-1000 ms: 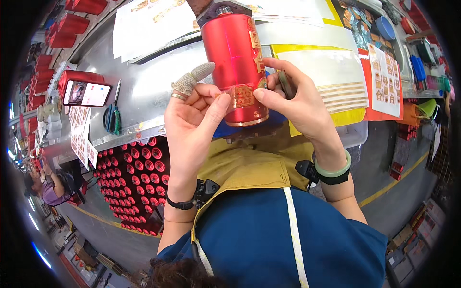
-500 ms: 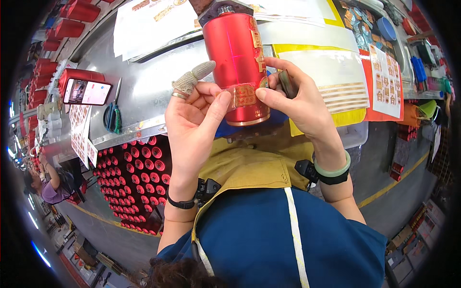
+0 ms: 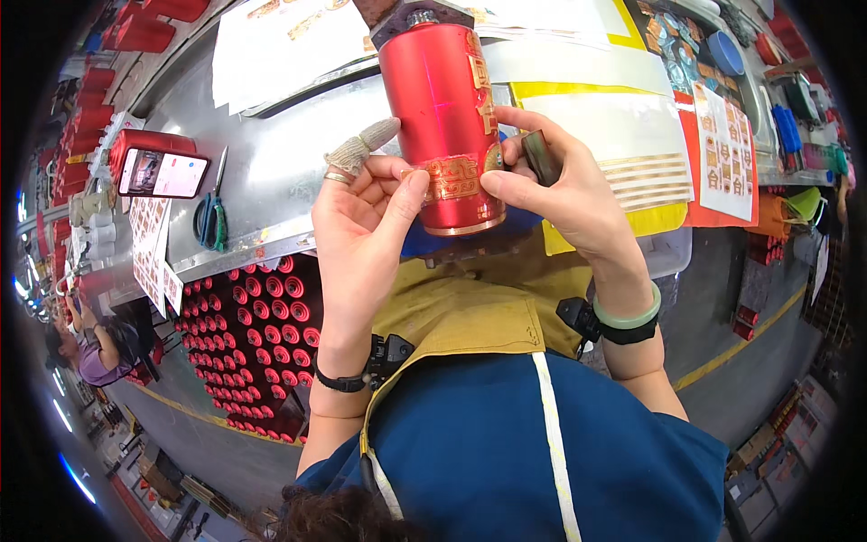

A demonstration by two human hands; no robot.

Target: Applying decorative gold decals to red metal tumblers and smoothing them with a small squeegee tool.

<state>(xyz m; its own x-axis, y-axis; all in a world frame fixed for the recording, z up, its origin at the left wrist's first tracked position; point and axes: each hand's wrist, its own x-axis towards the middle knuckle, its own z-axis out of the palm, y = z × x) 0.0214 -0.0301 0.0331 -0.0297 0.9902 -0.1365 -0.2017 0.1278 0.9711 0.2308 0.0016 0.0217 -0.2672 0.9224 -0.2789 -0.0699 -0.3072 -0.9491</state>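
Head: red cyl (image 3: 433, 104) btwn L-grip (image 3: 363, 226), R-grip (image 3: 582, 194)

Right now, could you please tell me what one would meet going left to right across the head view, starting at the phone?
Phone, scissors, left hand's fingers, gold-decorated red container, right hand's fingers, printed sheet on red-orange backing.

Red bottle (image 3: 426, 99): it's looking smooth and metallic, kinda satiny, catching a soft glare
Gold label (image 3: 453, 178): it's shining like foil, pretty glossy tbh
Finger cover (image 3: 363, 146): that one's looking like rough knit cloth, totally matt
Bench (image 3: 266, 163): it's showing bare metal, reflecting light in smears
Scissors (image 3: 216, 198): blades are looking like metal, handles are looking plasticky
Apron (image 3: 483, 303): it's looking like matt cloth, wrinkling a bit
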